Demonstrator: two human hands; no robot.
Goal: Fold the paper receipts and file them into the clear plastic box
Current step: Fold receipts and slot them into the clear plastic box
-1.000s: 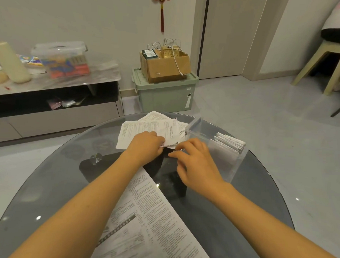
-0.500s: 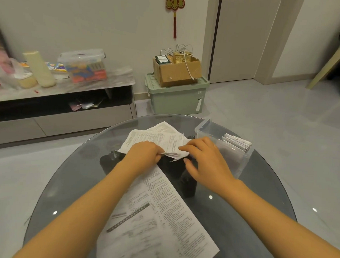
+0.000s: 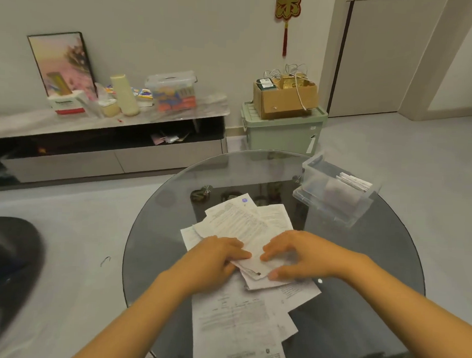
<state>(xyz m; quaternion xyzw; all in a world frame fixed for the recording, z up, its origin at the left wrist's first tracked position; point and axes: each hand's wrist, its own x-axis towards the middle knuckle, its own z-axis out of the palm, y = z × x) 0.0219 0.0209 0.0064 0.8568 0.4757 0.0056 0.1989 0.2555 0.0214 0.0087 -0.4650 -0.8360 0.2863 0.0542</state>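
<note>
Near the middle of the round glass bench (image 3: 359, 303), the left hand (image 3: 213, 261) and right hand (image 3: 299, 257) both press with fairly straight fingers on a receipt (image 3: 255, 269) atop the loose pile of receipts (image 3: 244, 224); bare glass lies on either side; the clear plastic box (image 3: 333, 206) stands well apart at the far right rim, with folded slips (image 3: 354, 181) inside; print is unreadable.

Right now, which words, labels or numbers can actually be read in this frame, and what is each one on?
"乐": my best reading of the gold character on the red wall ornament, cropped at the top.
Paper receipts under both hands: print too blurred to read.
Large printed sheet: too blurred to read.
Tissue box: green label unreadable.
Lidded plastic container on the console: coloured packaging, no legible text.
</note>
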